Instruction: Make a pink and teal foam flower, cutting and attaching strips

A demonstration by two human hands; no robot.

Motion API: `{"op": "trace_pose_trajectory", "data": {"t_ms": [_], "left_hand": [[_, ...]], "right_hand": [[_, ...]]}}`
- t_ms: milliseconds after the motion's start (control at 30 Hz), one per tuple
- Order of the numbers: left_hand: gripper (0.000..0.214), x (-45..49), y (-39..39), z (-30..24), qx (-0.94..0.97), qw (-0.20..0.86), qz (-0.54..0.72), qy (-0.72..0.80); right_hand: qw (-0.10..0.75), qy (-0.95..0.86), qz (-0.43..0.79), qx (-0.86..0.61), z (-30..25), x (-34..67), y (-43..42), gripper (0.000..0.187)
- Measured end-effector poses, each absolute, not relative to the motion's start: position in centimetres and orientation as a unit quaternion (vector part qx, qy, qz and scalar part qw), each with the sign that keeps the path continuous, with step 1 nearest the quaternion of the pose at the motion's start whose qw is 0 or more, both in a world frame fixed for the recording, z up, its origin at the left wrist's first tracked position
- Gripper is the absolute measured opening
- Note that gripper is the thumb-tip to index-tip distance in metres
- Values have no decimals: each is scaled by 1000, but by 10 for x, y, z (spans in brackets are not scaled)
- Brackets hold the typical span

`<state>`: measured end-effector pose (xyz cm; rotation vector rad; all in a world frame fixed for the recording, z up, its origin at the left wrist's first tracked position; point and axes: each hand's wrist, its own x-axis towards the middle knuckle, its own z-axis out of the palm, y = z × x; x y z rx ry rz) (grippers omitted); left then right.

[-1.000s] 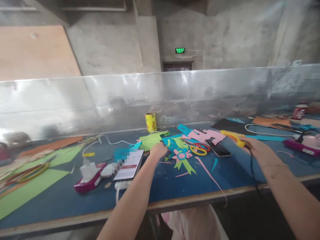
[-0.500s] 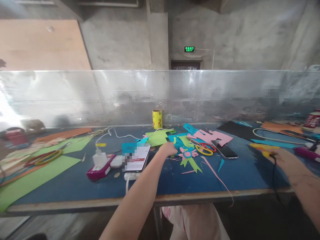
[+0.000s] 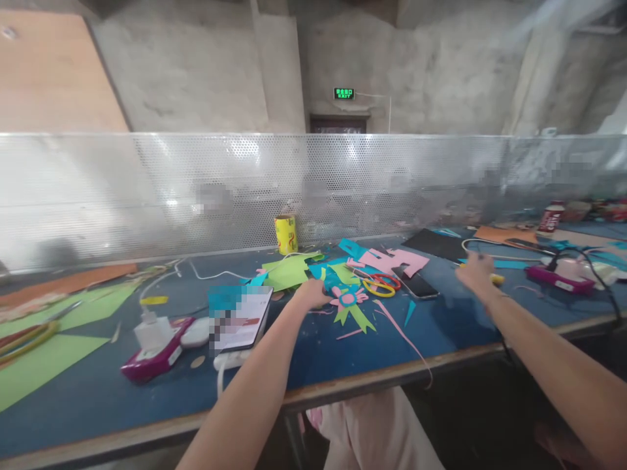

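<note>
Single head view, worn by person, looking from above near edge of table. Faces forward and somewhat down, across table to perforated screen, with wall and exit sign farthest. Wide field; table edge slants, higher at right. Lap below, left hand and right hand at middle distance.

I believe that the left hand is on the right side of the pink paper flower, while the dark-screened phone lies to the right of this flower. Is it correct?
Not quite: the left hand is on the left side of the pink paper flower, as the head view shows. The dark-screened phone does lie to its right.
</note>
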<state>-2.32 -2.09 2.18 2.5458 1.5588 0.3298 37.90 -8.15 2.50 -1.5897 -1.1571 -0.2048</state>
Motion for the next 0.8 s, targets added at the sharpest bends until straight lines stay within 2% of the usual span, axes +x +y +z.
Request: {"op": "trace_pose_trajectory", "data": {"t_ms": [67, 100, 267, 433, 533, 633, 733, 800], "left_hand": [[16, -21, -21, 21, 844, 80, 105, 520], [13, -20, -21, 21, 842, 86, 105, 521], [6, -19, -19, 20, 831, 93, 130, 533], [4, -22, -14, 19, 823, 80, 202, 526], [7, -19, -17, 24, 814, 82, 252, 517], [10, -13, -22, 30, 816, 91, 306, 482], [13, -8, -23, 31, 809, 154, 343, 452], [19, -5, -22, 30, 790, 216, 370, 438]], "right_hand": [[452, -477, -85, -749, 36, 341, -68, 41], [420, -524, -71, -738, 41, 319, -61, 38], [332, -794, -27, -509, 55, 208, -33, 23], [289, -888, -59, -353, 37, 157, -21, 23], [268, -910, -40, -313, 28, 159, -23, 26], [319, -893, -14, -317, 27, 165, -29, 28], [353, -880, 5, -317, 30, 165, -33, 29], [372, -862, 32, -342, 31, 162, -31, 22]]}}
